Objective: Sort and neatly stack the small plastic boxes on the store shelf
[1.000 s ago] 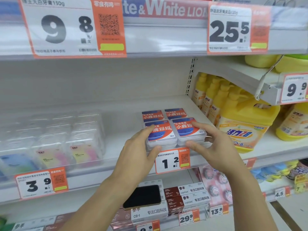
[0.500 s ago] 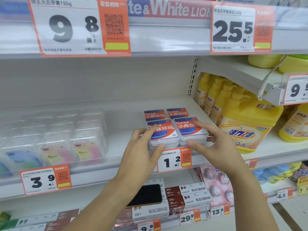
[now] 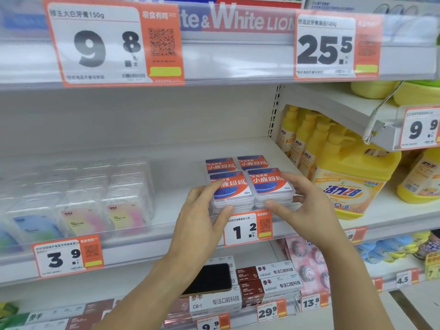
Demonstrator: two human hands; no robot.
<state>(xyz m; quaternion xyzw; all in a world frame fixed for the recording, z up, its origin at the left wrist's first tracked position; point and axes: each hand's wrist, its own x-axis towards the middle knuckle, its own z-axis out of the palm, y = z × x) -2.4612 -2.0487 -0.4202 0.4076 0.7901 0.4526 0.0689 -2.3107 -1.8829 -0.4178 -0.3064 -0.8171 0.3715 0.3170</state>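
Little has moved since the earlier frame: my hands still bracket the front boxes, and my left index finger has slid further onto the left lid. My left hand (image 3: 202, 215) grips the front-left stack (image 3: 232, 194), thumb at its front edge, index finger on top. My right hand (image 3: 303, 206) grips the front-right stack (image 3: 271, 189), thumb at the front, fingers along its right side. Both stacks touch, side by side, on the shelf (image 3: 171, 177) just behind the 1.2 tag (image 3: 247, 228). Two more boxes (image 3: 238, 163) sit directly behind. Yellow bottles (image 3: 352, 182) stand to the right.
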